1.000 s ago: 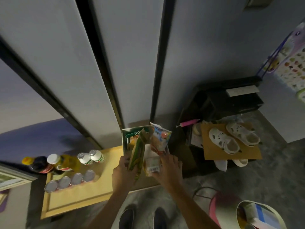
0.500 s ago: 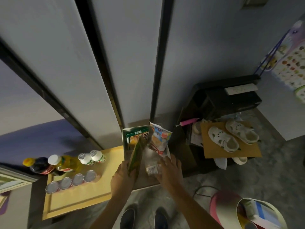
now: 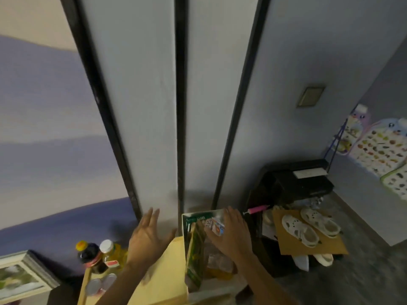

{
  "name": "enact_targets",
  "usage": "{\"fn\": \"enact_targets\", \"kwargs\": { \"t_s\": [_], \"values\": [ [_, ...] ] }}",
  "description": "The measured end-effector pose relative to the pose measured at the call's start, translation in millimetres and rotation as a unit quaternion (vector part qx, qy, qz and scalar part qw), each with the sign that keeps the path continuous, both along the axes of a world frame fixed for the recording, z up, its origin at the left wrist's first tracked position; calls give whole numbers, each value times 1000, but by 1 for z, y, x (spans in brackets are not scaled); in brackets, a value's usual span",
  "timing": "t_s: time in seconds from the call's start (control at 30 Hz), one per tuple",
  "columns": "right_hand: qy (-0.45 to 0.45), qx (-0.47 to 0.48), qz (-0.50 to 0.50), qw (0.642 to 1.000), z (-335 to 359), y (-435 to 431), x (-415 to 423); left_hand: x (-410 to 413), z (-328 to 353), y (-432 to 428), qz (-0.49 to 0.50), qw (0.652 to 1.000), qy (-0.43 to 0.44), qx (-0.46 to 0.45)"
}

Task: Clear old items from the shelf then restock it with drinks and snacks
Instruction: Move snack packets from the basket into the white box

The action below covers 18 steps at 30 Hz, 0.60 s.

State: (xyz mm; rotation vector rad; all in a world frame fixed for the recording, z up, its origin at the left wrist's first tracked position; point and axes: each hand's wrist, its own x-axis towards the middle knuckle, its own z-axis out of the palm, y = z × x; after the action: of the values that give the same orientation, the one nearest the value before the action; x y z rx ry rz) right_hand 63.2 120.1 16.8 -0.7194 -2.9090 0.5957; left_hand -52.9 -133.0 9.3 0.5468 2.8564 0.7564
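The room was dim, its pale panels brightest, light seemingly falling from behind the camera. Motion blur softened the box and bottles. Wide-angle distortion bowed the black strips outward; shadow pooled at the panels' foot.

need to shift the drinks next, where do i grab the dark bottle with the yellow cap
Probably round the narrow neck of the dark bottle, coming from above and the left: it stands upright, and the yellow bottle crowds its right side.

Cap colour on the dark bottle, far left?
Yellow cap on the dark bottle; head view.
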Motion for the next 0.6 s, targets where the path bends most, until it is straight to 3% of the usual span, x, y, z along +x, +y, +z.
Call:
{"fn": "enact_targets", "kwargs": {
  "t_s": [0.17, 0.33, 0.6],
  "values": [
    [31, 7, -26, 999, 47, -31, -16, -22, 38, -33, 42, 995, 85, 12],
    [51, 27, -10, 998, 78, -69, -22, -25, 61, -76, 79, 991, 109, 15],
    [82, 33, 59, 994, 109, -140, -23, 36, 85, -178, 207, 967, 150, 5]
  ]
}}
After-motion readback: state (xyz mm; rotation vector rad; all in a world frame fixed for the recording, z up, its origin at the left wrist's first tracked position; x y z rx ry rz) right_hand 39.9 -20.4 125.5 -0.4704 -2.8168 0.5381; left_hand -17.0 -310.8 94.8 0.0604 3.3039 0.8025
